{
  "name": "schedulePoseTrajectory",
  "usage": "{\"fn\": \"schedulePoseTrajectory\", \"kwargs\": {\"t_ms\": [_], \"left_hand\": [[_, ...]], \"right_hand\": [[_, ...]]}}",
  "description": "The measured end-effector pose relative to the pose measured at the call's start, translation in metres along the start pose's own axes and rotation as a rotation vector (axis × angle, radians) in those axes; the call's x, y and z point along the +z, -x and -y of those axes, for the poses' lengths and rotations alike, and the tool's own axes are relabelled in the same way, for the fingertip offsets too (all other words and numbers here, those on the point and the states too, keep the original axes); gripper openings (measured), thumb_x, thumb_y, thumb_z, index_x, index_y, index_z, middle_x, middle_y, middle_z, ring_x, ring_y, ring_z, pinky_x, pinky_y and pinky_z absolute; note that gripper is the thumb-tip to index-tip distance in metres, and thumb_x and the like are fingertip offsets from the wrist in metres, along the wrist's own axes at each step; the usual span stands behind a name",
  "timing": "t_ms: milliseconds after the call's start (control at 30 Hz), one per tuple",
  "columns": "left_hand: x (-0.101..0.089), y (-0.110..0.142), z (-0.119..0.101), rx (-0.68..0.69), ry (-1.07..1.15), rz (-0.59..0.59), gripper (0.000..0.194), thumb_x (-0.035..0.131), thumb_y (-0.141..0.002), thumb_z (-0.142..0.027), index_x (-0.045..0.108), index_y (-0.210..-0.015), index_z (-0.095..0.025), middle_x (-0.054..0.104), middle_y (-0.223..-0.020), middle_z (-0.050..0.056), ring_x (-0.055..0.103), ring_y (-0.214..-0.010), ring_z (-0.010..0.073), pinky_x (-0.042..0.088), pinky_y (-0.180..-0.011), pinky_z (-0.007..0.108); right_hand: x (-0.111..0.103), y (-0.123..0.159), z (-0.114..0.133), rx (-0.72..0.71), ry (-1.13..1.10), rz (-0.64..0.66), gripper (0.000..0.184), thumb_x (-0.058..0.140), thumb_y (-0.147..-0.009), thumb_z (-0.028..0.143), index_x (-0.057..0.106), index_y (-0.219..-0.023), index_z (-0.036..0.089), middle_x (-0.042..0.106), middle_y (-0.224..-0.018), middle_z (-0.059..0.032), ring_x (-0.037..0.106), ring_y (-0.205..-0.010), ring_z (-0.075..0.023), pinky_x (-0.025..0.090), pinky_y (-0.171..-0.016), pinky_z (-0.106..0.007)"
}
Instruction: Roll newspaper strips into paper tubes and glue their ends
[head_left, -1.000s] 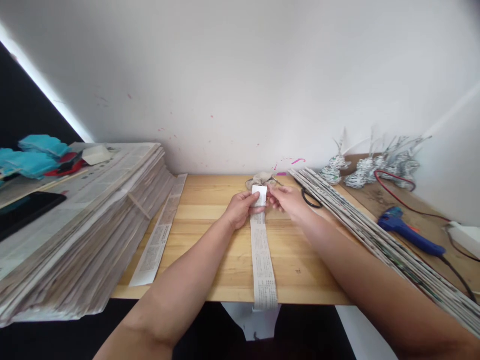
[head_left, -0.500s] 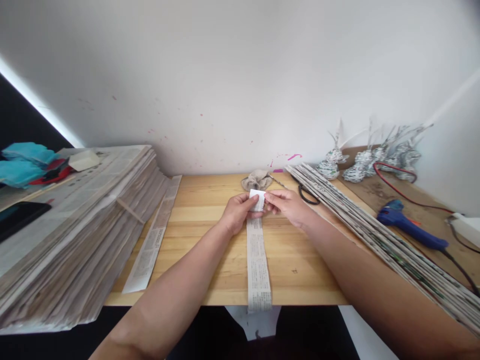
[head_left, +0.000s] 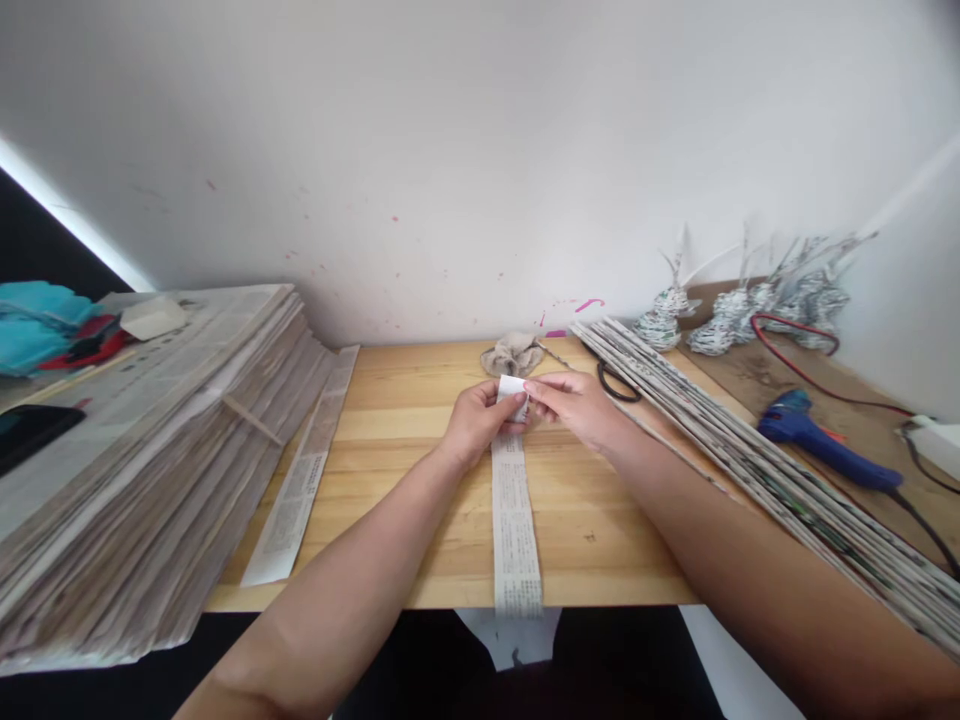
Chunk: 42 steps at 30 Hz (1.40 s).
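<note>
A long newspaper strip [head_left: 515, 530] runs from the table's front edge up to both hands, its far end raised. My left hand [head_left: 480, 415] pinches that end, thumb on top and fingers behind the paper. At the strip's right top corner my right hand [head_left: 566, 400] grips the paper between thumb and forefinger. Just beyond the fingers lies a crumpled grey-beige cloth [head_left: 512, 354]. Black scissor-like handles [head_left: 621, 383] show beside the right hand, partly under rolled paper sticks [head_left: 712, 440].
A tall stack of newspaper strips [head_left: 172, 480] fills the left, with a phone [head_left: 34, 432] on it. Beside it lies another newspaper strip [head_left: 304, 475]. On the right are a blue glue gun [head_left: 825, 445] with a cable and several woven paper figures [head_left: 720, 320].
My right thumb and fingers have shifted slightly left over the strip's top corner, covering more of it. The view has moved a little; the strip stays in both hands.
</note>
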<state>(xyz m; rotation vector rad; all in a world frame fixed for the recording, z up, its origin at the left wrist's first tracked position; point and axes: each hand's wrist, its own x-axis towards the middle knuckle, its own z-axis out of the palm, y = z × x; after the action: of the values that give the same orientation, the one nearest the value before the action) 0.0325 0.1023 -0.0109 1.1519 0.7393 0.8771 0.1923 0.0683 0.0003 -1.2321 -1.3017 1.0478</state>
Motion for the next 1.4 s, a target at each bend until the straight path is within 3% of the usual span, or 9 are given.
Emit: {"fn": "schedulePoseTrajectory", "kwargs": {"t_ms": [200,400,600,800,1167,1400], "left_hand": [[0.003,0.002,0.0,-0.001,-0.038,0.029,0.042,0.078,-0.068,-0.038,0.069,-0.098,-0.011,0.072,-0.088,0.008,0.067,-0.072,0.0153,0.057,-0.066,0.027],[0.005,0.004,0.0,0.008,-0.132,-0.021,0.042,0.073,-0.073,-0.046,0.071,-0.097,-0.011,0.072,-0.084,0.009,0.068,-0.072,0.017,0.057,-0.064,0.027],[0.004,0.003,-0.002,0.015,-0.106,-0.042,0.038,0.072,-0.075,-0.045,0.071,-0.092,-0.012,0.072,-0.08,0.008,0.068,-0.069,0.0177,0.057,-0.06,0.027],[0.003,0.005,-0.004,-0.002,-0.054,-0.054,0.036,0.072,-0.076,-0.041,0.07,-0.093,-0.01,0.071,-0.075,0.008,0.068,-0.067,0.0169,0.057,-0.058,0.026],[0.003,0.003,-0.001,0.021,-0.147,-0.016,0.038,0.072,-0.074,-0.045,0.07,-0.092,-0.012,0.072,-0.078,0.007,0.068,-0.068,0.0172,0.057,-0.06,0.026],[0.003,0.003,-0.002,0.019,-0.108,-0.055,0.036,0.07,-0.076,-0.043,0.069,-0.093,-0.012,0.072,-0.077,0.008,0.068,-0.068,0.018,0.056,-0.058,0.026]], "right_hand": [[0.001,-0.003,-0.002,0.029,-0.016,-0.089,0.034,0.071,-0.075,0.046,0.071,-0.079,0.013,0.053,-0.055,0.0021,0.042,-0.049,-0.0089,0.029,-0.046,-0.025],[0.004,-0.003,-0.005,0.045,-0.043,-0.135,0.035,0.075,-0.07,0.048,0.072,-0.077,0.013,0.054,-0.055,0.0021,0.042,-0.05,-0.0091,0.028,-0.044,-0.024],[0.0,-0.002,0.001,0.124,-0.144,-0.047,0.042,0.073,-0.07,0.056,0.066,-0.067,0.015,0.057,-0.064,-0.0002,0.049,-0.053,-0.0085,0.031,-0.044,-0.022],[-0.003,0.001,0.006,0.099,-0.099,0.021,0.039,0.077,-0.068,0.047,0.074,-0.09,0.015,0.062,-0.067,-0.001,0.051,-0.057,-0.0091,0.035,-0.047,-0.021],[0.0,-0.002,-0.001,0.072,-0.047,-0.047,0.035,0.076,-0.069,0.047,0.071,-0.08,0.015,0.06,-0.063,-0.0001,0.048,-0.052,-0.0085,0.033,-0.044,-0.022],[-0.007,0.0,0.008,0.139,-0.092,-0.005,0.045,0.073,-0.071,0.053,0.072,-0.098,0.017,0.062,-0.07,-0.0019,0.05,-0.057,-0.0094,0.033,-0.046,-0.021]]}}
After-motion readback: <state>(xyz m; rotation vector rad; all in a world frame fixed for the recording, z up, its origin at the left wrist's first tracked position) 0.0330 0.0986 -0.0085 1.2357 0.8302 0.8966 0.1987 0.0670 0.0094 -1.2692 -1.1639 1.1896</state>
